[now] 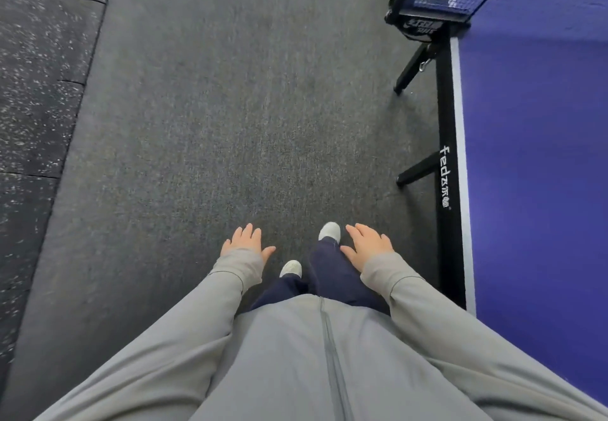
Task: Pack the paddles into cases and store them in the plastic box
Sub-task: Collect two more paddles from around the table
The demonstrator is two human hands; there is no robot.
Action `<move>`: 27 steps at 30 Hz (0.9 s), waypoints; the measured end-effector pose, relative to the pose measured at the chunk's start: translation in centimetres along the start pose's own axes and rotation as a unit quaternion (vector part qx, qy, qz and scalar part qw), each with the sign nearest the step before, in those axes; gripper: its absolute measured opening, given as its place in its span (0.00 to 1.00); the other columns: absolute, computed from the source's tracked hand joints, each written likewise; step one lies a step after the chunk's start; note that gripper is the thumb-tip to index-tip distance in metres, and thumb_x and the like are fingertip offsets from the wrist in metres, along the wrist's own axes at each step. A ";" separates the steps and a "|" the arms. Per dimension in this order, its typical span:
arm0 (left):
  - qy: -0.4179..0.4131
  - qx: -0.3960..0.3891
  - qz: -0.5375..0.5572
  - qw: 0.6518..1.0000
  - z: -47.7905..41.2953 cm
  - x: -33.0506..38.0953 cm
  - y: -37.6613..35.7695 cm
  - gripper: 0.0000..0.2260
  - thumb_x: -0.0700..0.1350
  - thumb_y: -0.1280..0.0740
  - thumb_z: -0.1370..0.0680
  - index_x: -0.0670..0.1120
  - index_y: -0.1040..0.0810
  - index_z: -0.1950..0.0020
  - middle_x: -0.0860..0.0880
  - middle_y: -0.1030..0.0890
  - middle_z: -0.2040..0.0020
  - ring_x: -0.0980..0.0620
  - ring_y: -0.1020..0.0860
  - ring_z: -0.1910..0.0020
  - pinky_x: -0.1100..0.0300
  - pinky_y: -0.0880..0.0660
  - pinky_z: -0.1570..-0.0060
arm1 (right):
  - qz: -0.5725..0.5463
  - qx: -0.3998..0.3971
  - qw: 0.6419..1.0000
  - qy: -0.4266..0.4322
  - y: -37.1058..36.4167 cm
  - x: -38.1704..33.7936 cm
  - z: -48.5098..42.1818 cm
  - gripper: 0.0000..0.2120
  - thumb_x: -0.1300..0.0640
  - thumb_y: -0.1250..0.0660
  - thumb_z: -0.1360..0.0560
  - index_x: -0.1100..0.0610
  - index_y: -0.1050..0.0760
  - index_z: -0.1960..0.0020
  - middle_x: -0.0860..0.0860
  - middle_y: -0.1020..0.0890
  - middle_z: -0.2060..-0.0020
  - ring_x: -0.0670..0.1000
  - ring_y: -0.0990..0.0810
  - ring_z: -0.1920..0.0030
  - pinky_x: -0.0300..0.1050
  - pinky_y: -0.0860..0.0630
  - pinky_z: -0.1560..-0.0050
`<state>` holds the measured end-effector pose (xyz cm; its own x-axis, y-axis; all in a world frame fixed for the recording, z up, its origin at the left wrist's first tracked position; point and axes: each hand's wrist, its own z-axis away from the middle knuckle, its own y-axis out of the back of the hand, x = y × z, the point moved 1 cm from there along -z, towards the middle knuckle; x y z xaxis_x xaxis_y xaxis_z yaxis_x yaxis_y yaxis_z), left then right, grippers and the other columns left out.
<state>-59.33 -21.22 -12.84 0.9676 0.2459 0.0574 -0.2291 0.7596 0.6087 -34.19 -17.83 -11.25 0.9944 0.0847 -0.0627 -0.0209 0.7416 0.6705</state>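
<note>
No paddle, case or plastic box shows in the head view. My left hand [246,240] is held out palm down over the grey carpet, fingers spread, holding nothing. My right hand [367,245] is held the same way, fingers apart and empty, just left of the table's edge. Both arms wear grey sleeves. Between the hands my two white shoes and dark blue trousers show, right foot ahead.
A blue table tennis table [533,144] with a black side rail runs along the right. Its net and net post [424,22] stand at the top right, black legs reaching onto the grey carpet [230,108]. Speckled black rubber flooring [36,85] lies at the left.
</note>
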 end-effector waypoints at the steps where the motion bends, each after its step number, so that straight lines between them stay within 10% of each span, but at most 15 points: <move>1: 0.008 -0.005 0.008 1.000 -0.4 -0.1 0.2 0.29 0.60 0.47 0.20 0.47 0.45 0.24 0.50 0.48 0.22 0.48 0.50 0.23 0.49 0.44 0.27 | 0.007 -0.002 1.000 0.006 0.4 -0.1 -0.8 0.26 0.44 0.46 0.20 0.50 0.46 0.25 0.50 0.40 0.26 0.52 0.42 0.26 0.55 0.45 0.28; 27: 0.023 0.056 0.027 0.998 -22.9 4.6 28.8 0.29 0.62 0.47 0.21 0.50 0.43 0.24 0.52 0.46 0.22 0.49 0.48 0.23 0.50 0.48 0.27 | 0.047 -0.033 0.998 0.037 26.7 -0.8 -27.5 0.27 0.43 0.49 0.20 0.50 0.48 0.24 0.48 0.46 0.23 0.52 0.51 0.23 0.59 0.50 0.26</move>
<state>-63.86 15.59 -13.15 0.9478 0.3137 0.0571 -0.2645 0.6734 0.6904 -38.39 20.19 -13.67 0.9774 0.2033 -0.0574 -0.1233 0.7700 0.6260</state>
